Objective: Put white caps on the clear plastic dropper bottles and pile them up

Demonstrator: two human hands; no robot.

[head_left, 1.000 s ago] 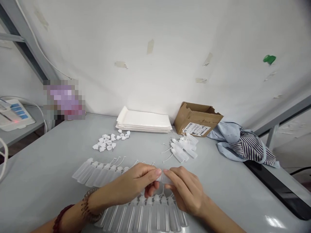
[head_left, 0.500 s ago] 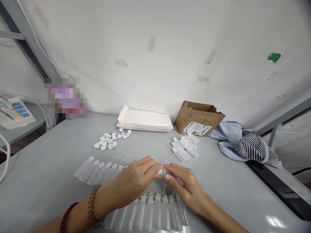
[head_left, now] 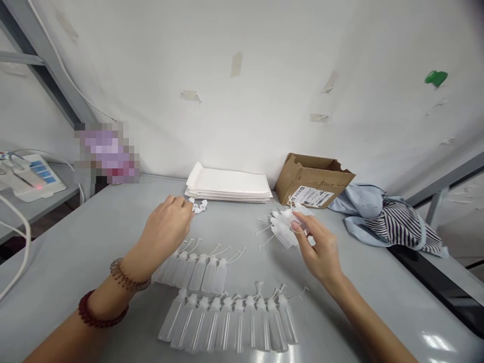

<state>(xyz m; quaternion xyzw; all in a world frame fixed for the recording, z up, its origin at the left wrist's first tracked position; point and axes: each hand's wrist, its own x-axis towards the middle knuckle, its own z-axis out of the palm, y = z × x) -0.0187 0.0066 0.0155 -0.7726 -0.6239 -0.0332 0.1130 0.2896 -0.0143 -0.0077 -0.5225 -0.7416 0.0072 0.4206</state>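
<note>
My left hand (head_left: pixel 166 226), back turned up, is over the loose white nozzle caps (head_left: pixel 203 205) at the back left, with its fingers curled. Its fingertips are hidden, so what they hold, if anything, does not show. On the right, my right hand (head_left: pixel 316 244) pinches a translucent squeeze bottle (head_left: pixel 299 220) between thumb and fingers at the heap of similar bottles (head_left: pixel 282 235). A front row of clear bottles (head_left: pixel 227 327) lies nearest me, with thin strap tails at the tops. Behind it a second row (head_left: pixel 198 272) is partly covered by my left arm.
White padded envelopes (head_left: pixel 230 184) are stacked against the wall. Beside them stands an open cardboard box (head_left: pixel 313 176). Bundled blue and striped cloth (head_left: pixel 393 222) and a long black object (head_left: pixel 434 287) lie at the right edge. A white device (head_left: pixel 36 176) sits on the left side table.
My hands were together on a bottle at the middle and have parted. The left went back-left to the caps, the right went back-right to the bottle heap.
</note>
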